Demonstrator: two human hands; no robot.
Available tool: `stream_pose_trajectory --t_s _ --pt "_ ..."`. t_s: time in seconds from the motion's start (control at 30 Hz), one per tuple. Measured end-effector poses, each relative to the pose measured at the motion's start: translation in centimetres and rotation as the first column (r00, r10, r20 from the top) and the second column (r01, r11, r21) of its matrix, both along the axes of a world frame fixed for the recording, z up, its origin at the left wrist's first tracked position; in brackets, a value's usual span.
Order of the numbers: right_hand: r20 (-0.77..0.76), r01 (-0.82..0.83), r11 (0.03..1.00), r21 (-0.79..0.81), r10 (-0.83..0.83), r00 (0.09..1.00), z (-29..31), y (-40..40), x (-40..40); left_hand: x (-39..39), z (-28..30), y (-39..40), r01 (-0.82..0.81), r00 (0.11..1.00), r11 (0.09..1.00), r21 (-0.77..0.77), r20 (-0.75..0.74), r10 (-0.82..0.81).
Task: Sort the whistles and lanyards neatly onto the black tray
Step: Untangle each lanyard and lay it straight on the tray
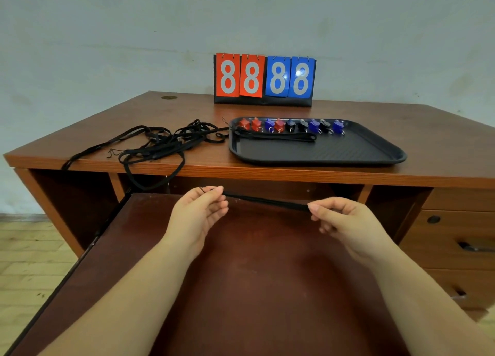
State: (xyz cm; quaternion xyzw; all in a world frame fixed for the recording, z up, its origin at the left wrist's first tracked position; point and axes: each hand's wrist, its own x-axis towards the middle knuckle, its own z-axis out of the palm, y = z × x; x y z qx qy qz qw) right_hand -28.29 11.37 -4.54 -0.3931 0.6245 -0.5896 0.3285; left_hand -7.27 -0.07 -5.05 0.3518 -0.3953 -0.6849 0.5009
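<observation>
A black tray (361,152) lies on the desk at the right. Along its far edge stands a row of several red, blue and black whistles (292,126). One black lanyard (278,136) lies straight on the tray in front of them. A tangled heap of black lanyards (166,141) sits on the desk left of the tray, some loops hanging over the front edge. Below the desk edge, my left hand (199,211) and my right hand (340,219) each pinch one end of a folded black lanyard (267,202), stretched taut between them.
A flip scoreboard (263,79) showing 8888 stands at the desk's back, behind the tray. A pulled-out brown shelf (241,288) lies under my arms. Drawers (460,237) are at the right. Wooden floor shows at the left.
</observation>
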Motion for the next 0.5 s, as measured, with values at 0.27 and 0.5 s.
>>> stream_pose_trajectory --t_s 0.27,0.5 --pt "0.041 0.035 0.999 -0.016 -0.034 0.999 0.1 0.1 0.1 0.2 0.1 -0.1 -0.041 0.999 0.998 0.040 -0.023 0.042" --pt "-0.030 0.207 0.965 -0.160 -0.215 0.976 4.4 -0.8 -1.1 -1.2 4.1 -0.9 -0.005 0.997 0.992 -0.125 0.079 0.015"
